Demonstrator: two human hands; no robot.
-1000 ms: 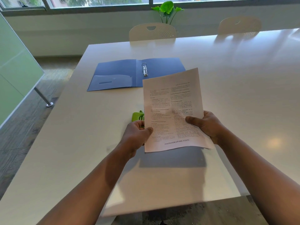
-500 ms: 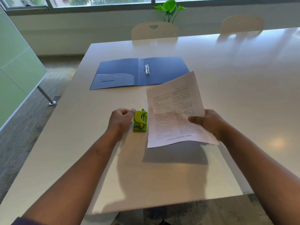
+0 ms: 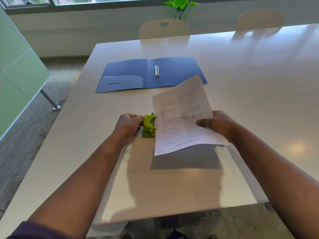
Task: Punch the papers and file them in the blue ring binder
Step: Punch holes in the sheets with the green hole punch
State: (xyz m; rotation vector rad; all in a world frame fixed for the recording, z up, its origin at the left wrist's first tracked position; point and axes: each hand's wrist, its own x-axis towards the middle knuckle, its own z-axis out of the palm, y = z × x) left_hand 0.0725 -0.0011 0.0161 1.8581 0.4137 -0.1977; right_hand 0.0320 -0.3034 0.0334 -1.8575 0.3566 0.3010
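While the green hole punch (image 3: 149, 125) sits on the white bench (image 3: 241, 83), pretty much everything else can be placed relative to it. Left hand (image 3: 128, 125) is right up against the punch's left side, fingers curled in around the lever end, so that grip looks closed on the punch. Just to the right of the punch, the papers (image 3: 183, 118) are held up off the bench at a tilt, left edge touching or tucked right at the punch's mouth, can't tell how far in it goes. There's a row of small notches along the lower left edge of the sheets. Right hand (image 3: 217, 125) is further right of the punch, pinching the papers' right edge with the thumb on top of the printed page and the fingers hidden underneath, so that grip is clamped on the papers.

Beyond the punch, well apart from it toward the far side of the bench, the blue ring binder (image 3: 150, 74) lies open flat, its metal rings (image 3: 156, 69) standing up near the spine and a pocket on the left inside cover. Past that, two pale chairs (image 3: 164, 28) at the far edge, and a green plant (image 3: 181, 4) by the window
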